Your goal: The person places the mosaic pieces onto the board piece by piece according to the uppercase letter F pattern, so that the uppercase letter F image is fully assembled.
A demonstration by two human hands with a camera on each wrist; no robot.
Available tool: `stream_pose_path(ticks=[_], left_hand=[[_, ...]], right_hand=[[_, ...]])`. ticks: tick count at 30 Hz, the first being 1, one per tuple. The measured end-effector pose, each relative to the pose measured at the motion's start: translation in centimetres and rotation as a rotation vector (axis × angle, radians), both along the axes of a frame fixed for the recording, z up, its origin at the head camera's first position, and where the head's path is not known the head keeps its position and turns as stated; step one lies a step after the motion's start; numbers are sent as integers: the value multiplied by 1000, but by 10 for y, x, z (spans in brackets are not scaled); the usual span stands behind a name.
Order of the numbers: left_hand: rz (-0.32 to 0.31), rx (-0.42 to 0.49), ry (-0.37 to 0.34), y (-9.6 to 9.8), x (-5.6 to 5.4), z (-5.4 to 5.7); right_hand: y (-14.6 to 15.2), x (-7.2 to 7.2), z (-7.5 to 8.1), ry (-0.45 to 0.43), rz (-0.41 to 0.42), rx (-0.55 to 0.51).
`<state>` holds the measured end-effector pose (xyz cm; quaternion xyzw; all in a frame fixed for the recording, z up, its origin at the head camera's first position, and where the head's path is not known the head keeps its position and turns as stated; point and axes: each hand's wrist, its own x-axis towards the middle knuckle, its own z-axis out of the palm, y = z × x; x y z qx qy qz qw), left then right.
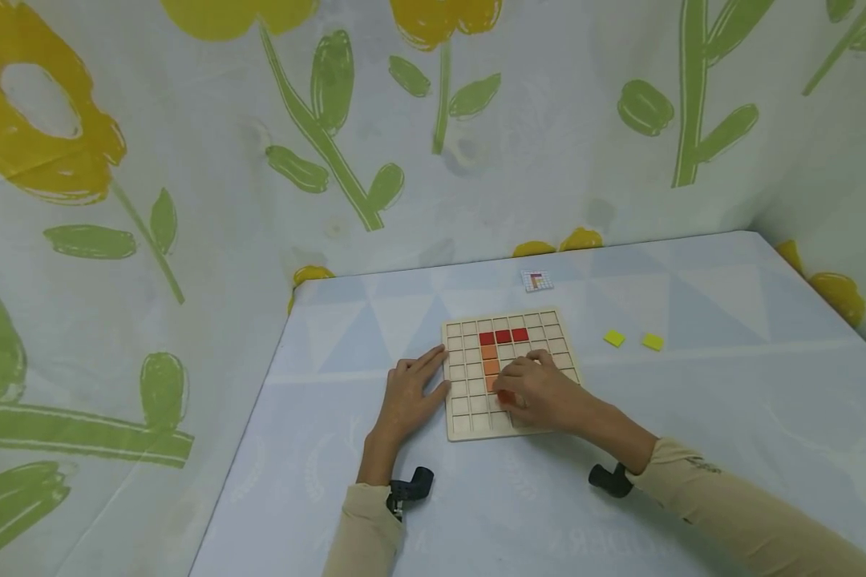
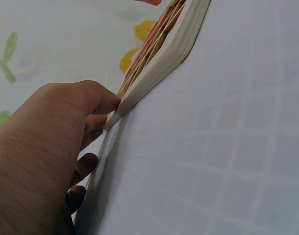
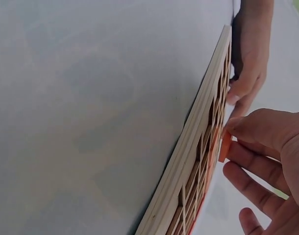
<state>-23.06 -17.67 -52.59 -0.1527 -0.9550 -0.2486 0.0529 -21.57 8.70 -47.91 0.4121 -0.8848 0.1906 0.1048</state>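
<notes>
A wooden grid board lies on the table. Three red square tiles sit in a row in its upper part, and a column of orange square tiles runs down from the left one. Between thumb and fingers my right hand pinches an orange-red tile, low over the board by the column's bottom end; the hand hides part of the grid. My left hand touches the board's left edge with thumb and fingertips, its fingers fairly straight.
Two yellow square tiles lie apart to the right of the board. Behind the board is a small pattern card with a printed grid. A flower-printed cloth wall rises along the table's back edge.
</notes>
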Motion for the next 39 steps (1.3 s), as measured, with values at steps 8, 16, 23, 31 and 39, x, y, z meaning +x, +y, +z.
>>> stream_pose_path(ticks=[8,16,23,31,39], left_hand=[[-2,-1,3,-1,0,-1],[-2,0,-6,1,0,1],[10,-15,-14,2,1,2],[17,-9,-11,2,2,4],[28,-18,-39,3,1,1]], right_hand=[[-11,0,0,-4,-19,85],[-13,-1,-3,-1,-13,69],[-14,-1,-4,-28,-20,82],[-3,-2,-3,15,-9,46],[21,-8,8,-142,-102,-1]])
